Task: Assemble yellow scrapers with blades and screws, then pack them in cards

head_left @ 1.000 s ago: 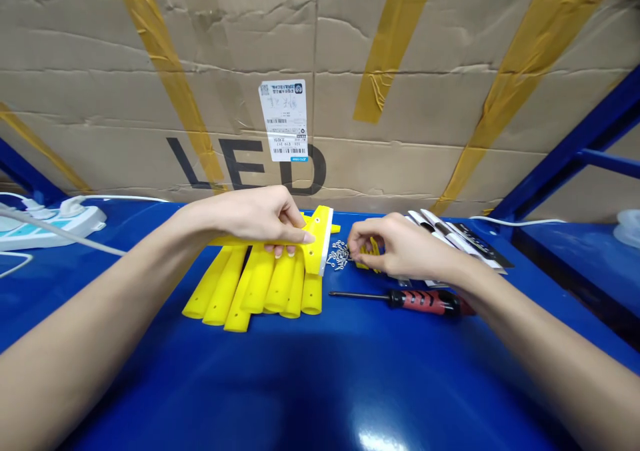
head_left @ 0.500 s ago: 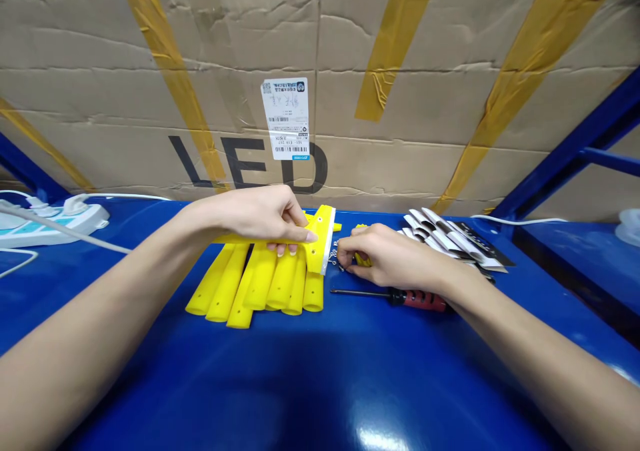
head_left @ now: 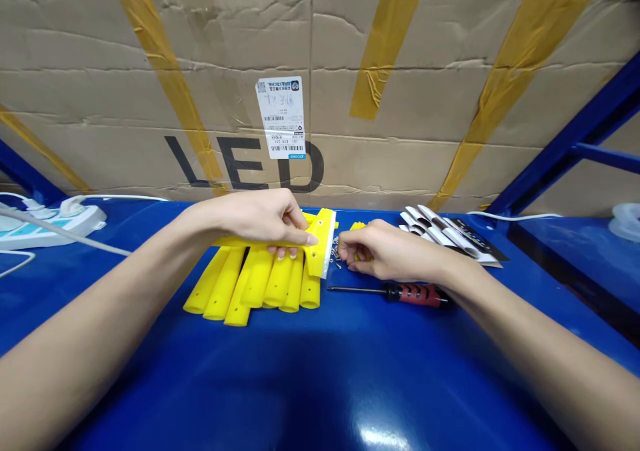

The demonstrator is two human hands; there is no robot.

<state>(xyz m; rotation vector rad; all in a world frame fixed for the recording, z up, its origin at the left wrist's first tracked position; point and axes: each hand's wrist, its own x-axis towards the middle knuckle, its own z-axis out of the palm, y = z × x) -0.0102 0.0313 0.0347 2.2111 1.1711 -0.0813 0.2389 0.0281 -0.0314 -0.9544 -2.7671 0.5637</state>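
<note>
My left hand (head_left: 273, 221) is closed around a yellow scraper (head_left: 319, 241), its head pointing right with a pale blade along the edge and two small holes in its face. Under that hand lie several yellow tubular handles (head_left: 257, 281), their open ends towards me. My right hand (head_left: 373, 247) has its fingers pinched together at a small pile of screws (head_left: 337, 254), just right of the blade; whatever is between the fingertips is hidden. Small yellow pieces (head_left: 357, 225) show partly behind my right hand. Below it lies a screwdriver (head_left: 413, 294) with a red and black handle.
On the right are several white, curled packages (head_left: 435, 227) on a dark card. A white power strip (head_left: 65, 224) with cables lies at the left. A large taped cardboard box (head_left: 225, 91) stands behind the blue table (head_left: 280, 384). Blue metal struts (head_left: 560, 151) rise at the sides.
The view has shifted slightly. My right hand has moved a little at the screws, its fingers still pinched. My left hand keeps the scraper in about the same place.
</note>
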